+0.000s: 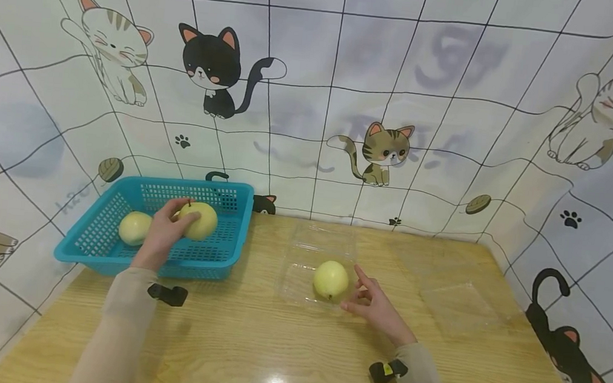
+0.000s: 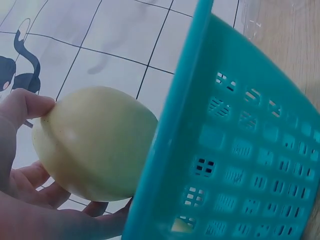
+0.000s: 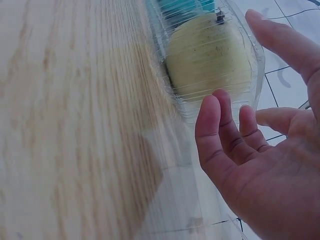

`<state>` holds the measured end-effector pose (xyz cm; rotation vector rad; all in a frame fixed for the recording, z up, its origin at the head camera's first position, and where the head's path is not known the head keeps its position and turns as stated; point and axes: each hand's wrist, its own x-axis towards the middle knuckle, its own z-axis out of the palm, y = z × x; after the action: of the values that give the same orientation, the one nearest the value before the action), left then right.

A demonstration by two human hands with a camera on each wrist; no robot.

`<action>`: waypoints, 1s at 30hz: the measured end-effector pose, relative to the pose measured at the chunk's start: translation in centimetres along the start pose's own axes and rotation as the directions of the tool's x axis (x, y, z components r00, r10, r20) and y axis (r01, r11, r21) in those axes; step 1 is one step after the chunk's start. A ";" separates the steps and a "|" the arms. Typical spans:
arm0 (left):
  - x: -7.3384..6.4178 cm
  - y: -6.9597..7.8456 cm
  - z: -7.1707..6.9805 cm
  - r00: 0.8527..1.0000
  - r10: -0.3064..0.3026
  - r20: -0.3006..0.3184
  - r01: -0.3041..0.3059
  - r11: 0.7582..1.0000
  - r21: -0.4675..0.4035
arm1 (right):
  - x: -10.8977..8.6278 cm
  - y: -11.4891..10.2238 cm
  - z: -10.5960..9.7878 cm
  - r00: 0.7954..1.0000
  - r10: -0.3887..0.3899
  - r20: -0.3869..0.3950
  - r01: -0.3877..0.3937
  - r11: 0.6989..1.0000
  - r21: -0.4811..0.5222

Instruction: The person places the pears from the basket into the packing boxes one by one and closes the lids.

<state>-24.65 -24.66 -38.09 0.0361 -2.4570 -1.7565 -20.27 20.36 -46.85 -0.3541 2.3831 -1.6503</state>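
My left hand [image 1: 163,234] grips a yellow-green apple [image 1: 201,222], its stem upward, above the teal plastic basket [image 1: 149,268]. In the left wrist view the thumb lies on one side of this apple [image 2: 95,142], with fingers beneath it and the basket wall hiding part. Another apple [image 1: 135,228] sits in the basket's left half. On the table, a clear plastic box [image 1: 295,282] with its lid folded back holds one apple [image 1: 331,280]. My right hand [image 1: 375,307] is at the box's right side, fingers spread and holding nothing; whether they touch the box I cannot tell.
A second clear plastic container [image 1: 463,305] lies on the wooden table [image 1: 270,352] at the right. A cat-patterned sheet [image 1: 302,112] with grid lines stands along the table's back and sides. The basket is close to the back left of it.
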 end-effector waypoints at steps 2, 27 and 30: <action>0.0 0.0 0.1 1.000 0.006 0.011 -0.006 1.000 0.000 | 0.1 0.3 0.0 1.000 -0.002 0.002 0.002 1.000 0.011; 0.0 1.1 3.6 0.997 0.048 0.068 -0.048 0.999 -0.009 | -0.5 -1.6 -0.1 1.000 -0.007 0.020 0.007 1.000 0.006; -0.1 1.4 4.2 0.995 0.060 0.074 -0.059 0.998 -0.005 | 0.2 0.0 -0.1 1.000 0.004 0.009 -0.004 1.000 0.001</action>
<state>-24.95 -20.30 -38.14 -0.1031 -2.4793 -1.7670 -20.45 20.39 -46.86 -0.3561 2.3750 -1.6446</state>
